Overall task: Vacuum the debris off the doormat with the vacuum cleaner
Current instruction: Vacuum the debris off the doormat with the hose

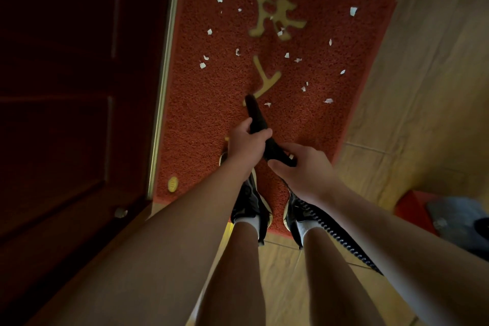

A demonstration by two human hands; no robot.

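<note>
A red doormat (211, 103) with yellow characters lies on the floor beside the door. Several white paper scraps (202, 65) are scattered over its far and middle parts. A black vacuum nozzle (254, 114) points down at the mat, its tip near the lower yellow character. My left hand (246, 141) grips the nozzle tube from the left. My right hand (304, 164) holds the rear handle end. A black ribbed hose (341, 241) runs back from there past my right leg.
A dark wooden door (74, 87) with a metal frame strip (165, 74) borders the mat on the left. My feet in black shoes (250, 204) stand on the mat's near edge. Beige tiled floor (423, 87) lies to the right, with a red box (412, 209) at the right.
</note>
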